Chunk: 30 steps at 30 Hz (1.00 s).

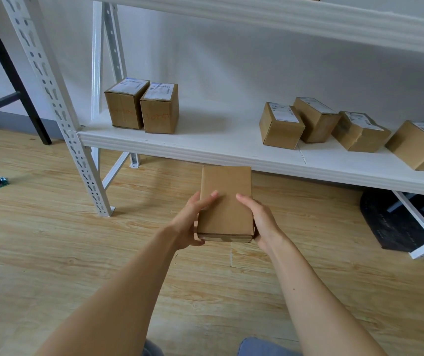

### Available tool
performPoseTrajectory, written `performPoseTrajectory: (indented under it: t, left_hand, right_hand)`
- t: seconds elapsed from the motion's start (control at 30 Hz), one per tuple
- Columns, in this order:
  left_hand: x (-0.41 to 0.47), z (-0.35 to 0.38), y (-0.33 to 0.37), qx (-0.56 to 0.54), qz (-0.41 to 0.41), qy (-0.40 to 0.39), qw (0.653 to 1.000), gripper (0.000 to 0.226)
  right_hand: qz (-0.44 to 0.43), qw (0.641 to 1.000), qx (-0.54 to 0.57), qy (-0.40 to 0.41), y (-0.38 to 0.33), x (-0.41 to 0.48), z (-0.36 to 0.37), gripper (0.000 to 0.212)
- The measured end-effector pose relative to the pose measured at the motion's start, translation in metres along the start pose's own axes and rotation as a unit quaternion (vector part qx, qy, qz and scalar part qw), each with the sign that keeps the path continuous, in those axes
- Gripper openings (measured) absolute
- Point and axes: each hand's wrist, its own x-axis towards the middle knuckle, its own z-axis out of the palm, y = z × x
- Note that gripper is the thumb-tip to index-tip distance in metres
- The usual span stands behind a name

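— Where was the plain brown cardboard box?

— In the air, in front of the front edge of the white metal shelf board and above the pale wood-patterned floor. It lay flat, its long side pointing towards the shelf and its broad unlabelled face up.

— Who had it?

— Both hands. The left hand gripped the near left corner, thumb laid on the top face and fingers curled round the side and underneath. The right hand gripped the near right corner the same way, thumb on top. I could not see the fingers under the box.

— What stood on the shelf board?

— At its left end, an upright brown cardboard box with a white label on top, touching a second labelled upright box beside it. At the right end was a loose row of four more labelled brown boxes, turned at different angles, the first two touching. The stretch of board between the groups lay straight ahead of the held box.

— And around it?

— A white slotted upright post carried the board's left corner. A black metal frame stood further left, and a black mat lay on the floor under the shelf's right part.
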Motion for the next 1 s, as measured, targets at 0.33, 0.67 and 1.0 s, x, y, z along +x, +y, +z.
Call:
performPoseTrajectory:
  t: [0.33, 0.67, 1.0]
  left_hand:
    - [0.004, -0.003, -0.001, 0.024, -0.004, 0.018, 1.000, 0.096]
    - [0.004, -0.002, 0.000, -0.040, 0.067, 0.050, 0.996, 0.051]
    - [0.005, 0.001, -0.004, -0.047, 0.052, -0.010, 0.997, 0.060]
  right_hand:
    - [-0.016, 1.000, -0.013, -0.004, 0.003, -0.001, 0.001, 0.043]
    - [-0.023, 0.998, -0.055, 0.031, 0.003, 0.004, -0.006, 0.041]
    - [0.040, 0.997, -0.044, -0.047, 0.005, -0.002, 0.001, 0.050]
